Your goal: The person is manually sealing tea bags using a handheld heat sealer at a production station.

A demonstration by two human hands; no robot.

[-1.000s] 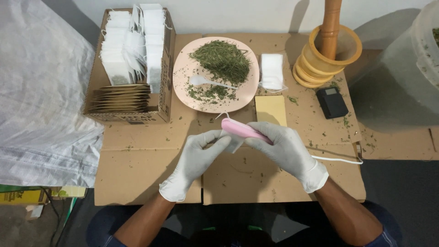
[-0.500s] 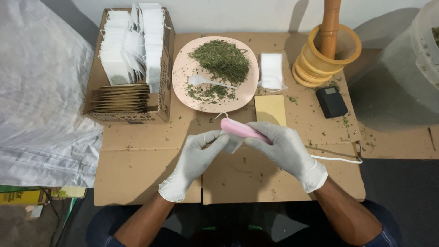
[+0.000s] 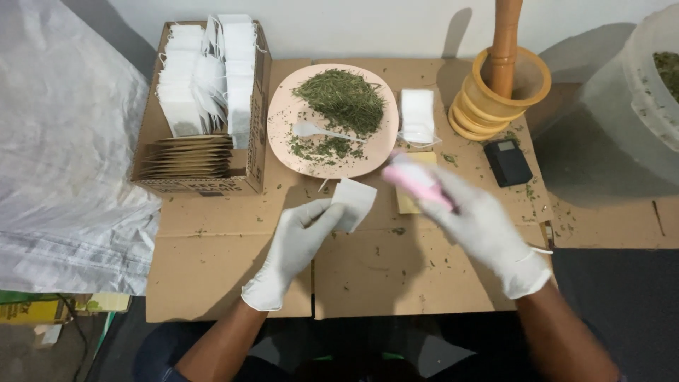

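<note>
The left hand [image 3: 297, 244], in a white glove, pinches a small white sachet [image 3: 352, 204] by its lower left corner between thumb and fingers; the rest of the hand is loosely curled. The sachet is a flat, pale rectangle, tilted, with its far corner pointing toward the plate [image 3: 283, 117]. The right hand [image 3: 481, 230], also gloved, is closed around a pink tool [image 3: 414, 180], which is blurred; its tip sticks out to the left, just right of the sachet and not touching it. Beyond both hands the pink plate holds a heap of dried green herb [image 3: 343, 99] and a white spoon [image 3: 315, 131]. Left of the left hand stands a box [image 3: 201, 180] of more sachets. Beyond the right hand are a wooden mortar [image 3: 498, 95] and a black scale [image 3: 506, 161]. Herb crumbs dot the cardboard [image 3: 382, 276] under the hands.
</note>
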